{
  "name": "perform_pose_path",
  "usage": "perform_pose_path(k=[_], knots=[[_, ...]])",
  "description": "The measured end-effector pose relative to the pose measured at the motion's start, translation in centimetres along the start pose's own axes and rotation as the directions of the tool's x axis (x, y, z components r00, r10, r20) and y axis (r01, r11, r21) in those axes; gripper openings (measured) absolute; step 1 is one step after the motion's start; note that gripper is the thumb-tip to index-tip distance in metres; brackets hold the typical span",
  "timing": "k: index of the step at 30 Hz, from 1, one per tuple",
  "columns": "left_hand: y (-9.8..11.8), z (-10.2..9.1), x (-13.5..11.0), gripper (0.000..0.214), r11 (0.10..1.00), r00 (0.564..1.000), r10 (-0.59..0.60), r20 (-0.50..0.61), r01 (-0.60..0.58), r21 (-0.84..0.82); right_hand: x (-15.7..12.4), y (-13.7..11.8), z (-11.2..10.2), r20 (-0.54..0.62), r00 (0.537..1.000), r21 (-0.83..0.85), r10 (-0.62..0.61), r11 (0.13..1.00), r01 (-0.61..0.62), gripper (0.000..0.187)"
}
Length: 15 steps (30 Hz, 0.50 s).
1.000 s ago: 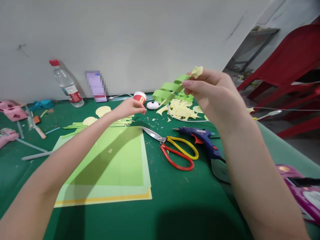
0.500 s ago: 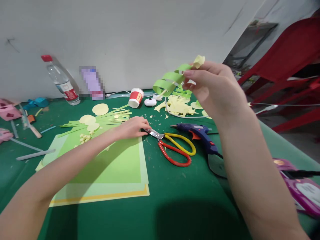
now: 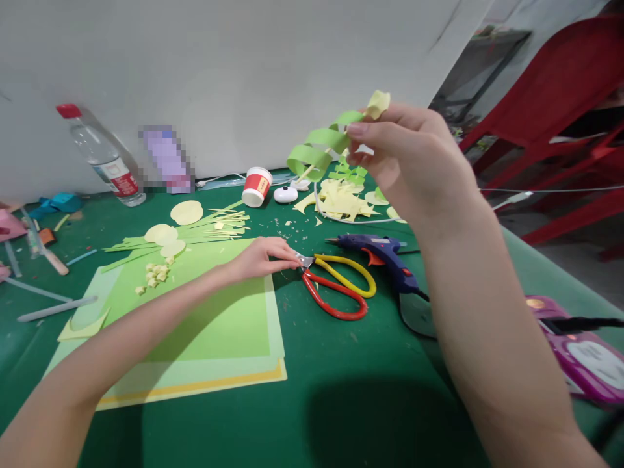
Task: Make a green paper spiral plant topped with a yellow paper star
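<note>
My right hand [image 3: 404, 149] is raised over the table, its thumb and fingers pinched on a green paper spiral [image 3: 316, 153]. A thin pale stem runs through the coil, and a pale yellow paper piece [image 3: 379, 104] shows at its upper end. Low over the paper stack, my left hand [image 3: 268, 257] has its fingers closed round the blades of a pair of scissors [image 3: 338, 283], covering most of the metal. The scissors lie on the green table, one handle loop yellow and the other red. A blue glue gun [image 3: 380, 247] rests just right of them.
Green paper sheets [image 3: 219, 325] lie under my left forearm, with small yellow folded stars [image 3: 155, 274], paper circles [image 3: 186, 212] and strips. Farther back are a paper cup [image 3: 257, 187], a water bottle [image 3: 110, 166] and yellow scraps [image 3: 336, 200]. A purple device [image 3: 589, 361] sits at right.
My left hand has slid along the scissors' blades toward the pivot. The view has shifted slightly, and my right hand still holds the spiral up.
</note>
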<state>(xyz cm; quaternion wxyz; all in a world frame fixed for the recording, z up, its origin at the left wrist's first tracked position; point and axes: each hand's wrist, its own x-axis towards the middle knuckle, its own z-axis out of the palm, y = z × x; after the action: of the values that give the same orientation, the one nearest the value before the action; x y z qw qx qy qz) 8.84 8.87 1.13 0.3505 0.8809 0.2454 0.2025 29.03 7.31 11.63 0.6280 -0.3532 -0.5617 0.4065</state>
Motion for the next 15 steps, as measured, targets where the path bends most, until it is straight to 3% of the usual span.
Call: perform_pose_path(k=[3,8,11,15], knots=[[0.2,-0.4,-0.3,0.004,0.995,0.992,-0.072,-0.107,0.064,-0.082,-0.1,-0.1,0.0,-0.014,1.000,-0.004,-0.002,1.000,0.002,0.013],[1.7,-2.2,-0.2,0.019,0.961,0.937,-0.217,-0.273,0.155,-0.231,-0.1,0.1,-0.2,-0.014,1.000,-0.006,0.012,1.000,-0.012,0.012],[3.1,-3.1,0.3,0.025,0.932,0.900,-0.268,-0.344,0.152,-0.328,-0.1,0.2,-0.2,-0.007,1.000,-0.010,0.003,1.000,-0.003,0.009],[5.0,-3.6,1.1,0.027,0.795,0.849,-0.381,-0.366,0.099,-0.598,0.0,0.2,-0.2,-0.002,1.000,-0.025,-0.006,1.000,0.006,0.007]])
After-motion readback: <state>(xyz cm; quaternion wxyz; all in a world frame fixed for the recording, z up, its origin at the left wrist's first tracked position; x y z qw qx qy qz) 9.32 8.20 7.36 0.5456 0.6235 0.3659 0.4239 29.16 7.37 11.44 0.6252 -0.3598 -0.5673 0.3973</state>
